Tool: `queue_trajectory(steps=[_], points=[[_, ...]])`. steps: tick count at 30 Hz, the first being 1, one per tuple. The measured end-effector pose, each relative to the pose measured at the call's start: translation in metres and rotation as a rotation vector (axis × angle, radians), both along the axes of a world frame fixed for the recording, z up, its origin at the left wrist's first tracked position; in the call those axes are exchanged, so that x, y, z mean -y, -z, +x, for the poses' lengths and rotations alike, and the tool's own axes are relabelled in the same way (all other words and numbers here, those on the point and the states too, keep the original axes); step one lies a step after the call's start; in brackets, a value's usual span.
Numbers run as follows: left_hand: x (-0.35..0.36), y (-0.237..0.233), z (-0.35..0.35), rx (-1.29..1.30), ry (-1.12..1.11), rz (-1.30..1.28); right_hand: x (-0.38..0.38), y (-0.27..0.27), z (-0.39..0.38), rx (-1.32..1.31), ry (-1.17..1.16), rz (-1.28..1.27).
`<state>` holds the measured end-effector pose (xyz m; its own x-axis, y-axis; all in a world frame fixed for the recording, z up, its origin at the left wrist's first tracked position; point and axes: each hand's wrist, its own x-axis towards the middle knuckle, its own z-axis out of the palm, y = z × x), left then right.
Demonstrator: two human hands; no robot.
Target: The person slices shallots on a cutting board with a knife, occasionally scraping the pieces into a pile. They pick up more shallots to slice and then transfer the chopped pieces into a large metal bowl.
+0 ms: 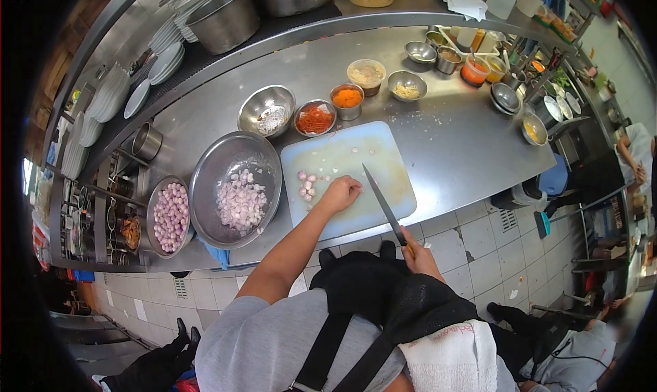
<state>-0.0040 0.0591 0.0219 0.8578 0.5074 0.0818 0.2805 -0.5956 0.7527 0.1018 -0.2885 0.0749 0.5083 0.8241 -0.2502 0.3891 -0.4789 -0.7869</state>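
Observation:
My right hand [419,258] is wrapped round the handle of a long kitchen knife [384,205], whose blade slants up and left over the white cutting board [390,152]. My left hand [341,192] rests low over the board, left of the blade, with its fingers curled together; what they hold, if anything, is hidden. Several peeled shallots [307,185] lie on the board's left side, with small scraps near them. To the left, a large metal bowl [205,187] holds cut shallots [241,204]. Beside it stands a smaller bowl of whole shallots [171,217].
Behind the board stand a metal bowl [256,99], a bowl of red shreds [315,118], a pot of orange food [347,99] and a plastic tub [366,74]. A shelf [301,28] with pots and plates runs along the back. Other people [633,156] are at the right.

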Motion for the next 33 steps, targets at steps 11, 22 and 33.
queue_trajectory(steps=[11,22,33], points=[[0.000,0.002,0.003,-0.011,0.025,0.000,0.010,0.000,-0.010,-0.037,0.022,0.010],[0.021,0.039,0.004,0.044,-0.159,0.048,0.003,0.026,-0.023,0.022,0.009,-0.069],[0.005,0.055,-0.016,0.190,-0.096,-0.125,-0.006,-0.001,-0.022,0.052,-0.111,-0.055]])
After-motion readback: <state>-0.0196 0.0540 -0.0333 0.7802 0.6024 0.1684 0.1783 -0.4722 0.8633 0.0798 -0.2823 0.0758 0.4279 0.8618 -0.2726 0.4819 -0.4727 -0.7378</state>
